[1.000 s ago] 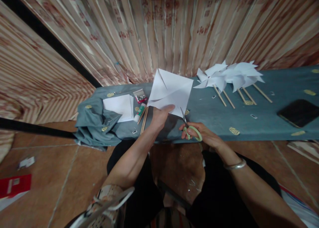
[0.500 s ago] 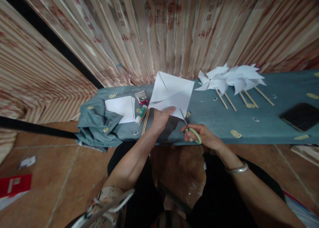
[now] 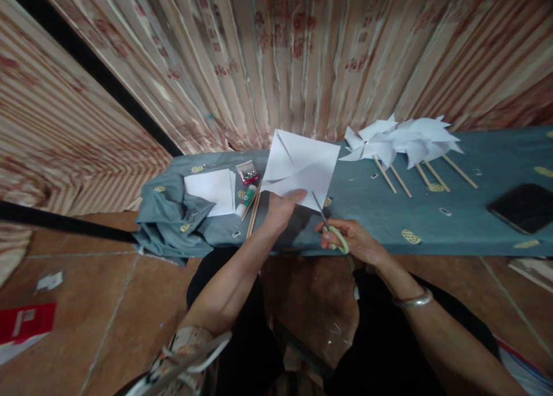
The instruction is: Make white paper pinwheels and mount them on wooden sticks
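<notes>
A square sheet of white paper (image 3: 313, 155), slit inward from two of its corners, is pinched along its near edge by my left hand (image 3: 283, 207), thumb on top. My right hand (image 3: 349, 239) grips the green handles of a pair of scissors (image 3: 337, 240). Their blades reach into the sheet's near right corner. Left of the sheet lie several wooden sticks (image 3: 254, 211), a green and white glue stick (image 3: 246, 200) and a small red-edged box of shiny metal pins (image 3: 247, 173).
A stack of white paper (image 3: 211, 192) rests on the left of the teal cloth (image 3: 375, 217). Several paper pinwheels (image 3: 397, 139) on sticks lie to the right, with a dark flat object (image 3: 522, 207) beyond. A pleated curtain (image 3: 276, 56) hangs behind.
The whole view has shifted slightly, so things sit a little lower. The scissors stay at the paper's near right corner, their handles seeming somewhat closer together. Both hands keep their hold.
</notes>
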Tool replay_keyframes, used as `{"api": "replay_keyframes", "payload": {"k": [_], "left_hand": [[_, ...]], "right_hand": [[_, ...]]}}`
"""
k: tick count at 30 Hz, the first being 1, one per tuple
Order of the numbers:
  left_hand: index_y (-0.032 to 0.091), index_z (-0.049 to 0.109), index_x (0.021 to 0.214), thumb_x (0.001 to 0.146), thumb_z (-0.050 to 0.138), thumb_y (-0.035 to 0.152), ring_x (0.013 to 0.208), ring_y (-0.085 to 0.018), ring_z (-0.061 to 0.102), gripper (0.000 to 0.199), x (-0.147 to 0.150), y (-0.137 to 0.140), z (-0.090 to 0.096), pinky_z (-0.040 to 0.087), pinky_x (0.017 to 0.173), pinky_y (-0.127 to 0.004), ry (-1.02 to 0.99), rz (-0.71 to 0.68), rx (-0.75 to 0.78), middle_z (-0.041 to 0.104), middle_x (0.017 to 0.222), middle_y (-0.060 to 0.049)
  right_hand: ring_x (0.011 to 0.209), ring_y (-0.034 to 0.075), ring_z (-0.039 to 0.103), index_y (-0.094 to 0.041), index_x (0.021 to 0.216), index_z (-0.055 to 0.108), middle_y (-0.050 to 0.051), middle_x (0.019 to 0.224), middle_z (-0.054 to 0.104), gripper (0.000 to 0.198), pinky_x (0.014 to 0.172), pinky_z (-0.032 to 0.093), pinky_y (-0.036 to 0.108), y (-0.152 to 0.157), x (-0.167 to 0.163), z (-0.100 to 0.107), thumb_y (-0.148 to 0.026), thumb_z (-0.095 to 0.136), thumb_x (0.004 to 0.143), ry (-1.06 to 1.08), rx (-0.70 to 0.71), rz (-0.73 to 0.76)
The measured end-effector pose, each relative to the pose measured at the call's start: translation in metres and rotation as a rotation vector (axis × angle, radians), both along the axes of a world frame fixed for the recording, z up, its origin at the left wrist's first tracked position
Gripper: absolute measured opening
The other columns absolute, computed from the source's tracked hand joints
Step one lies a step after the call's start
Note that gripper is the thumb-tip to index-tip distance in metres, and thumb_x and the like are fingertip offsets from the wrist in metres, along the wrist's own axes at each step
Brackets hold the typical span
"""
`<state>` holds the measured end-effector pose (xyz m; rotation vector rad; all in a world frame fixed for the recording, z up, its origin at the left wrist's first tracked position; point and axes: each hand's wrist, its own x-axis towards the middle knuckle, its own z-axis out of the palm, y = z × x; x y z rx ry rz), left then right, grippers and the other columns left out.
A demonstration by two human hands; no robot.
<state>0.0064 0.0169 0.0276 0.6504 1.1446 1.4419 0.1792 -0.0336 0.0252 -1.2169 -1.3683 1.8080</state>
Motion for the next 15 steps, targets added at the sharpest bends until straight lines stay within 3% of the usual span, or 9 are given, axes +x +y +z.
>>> {"api": "replay_keyframes", "payload": {"k": [6, 15], "left_hand": [[0.014, 0.070, 0.098, 0.049, 0.084, 0.020, 0.081, -0.023, 0.068, 0.051, 0.0018, -0.0010, -0.0019, 0.052, 0.082, -0.040, -0.007, -0.036, 0.044, 0.075, 0.089, -0.008], [0.016, 0.070, 0.100, 0.048, 0.084, 0.020, 0.081, -0.023, 0.068, 0.054, 0.0012, -0.0031, 0.0034, 0.052, 0.081, -0.038, -0.022, -0.021, 0.049, 0.075, 0.089, -0.007]], "right_hand": [[0.056, 0.011, 0.058, -0.019, 0.080, 0.068, 0.000, 0.061, 0.066, 0.051, 0.052, 0.046, 0.023, -0.0007, -0.0001, 0.0011, -0.064, 0.080, 0.059, -0.015, 0.031, -0.009], [0.051, 0.010, 0.056, -0.019, 0.078, 0.068, -0.003, 0.056, 0.064, 0.046, 0.049, 0.045, 0.023, 0.0002, -0.0012, -0.0028, -0.056, 0.085, 0.055, -0.008, 0.007, -0.025]]}}
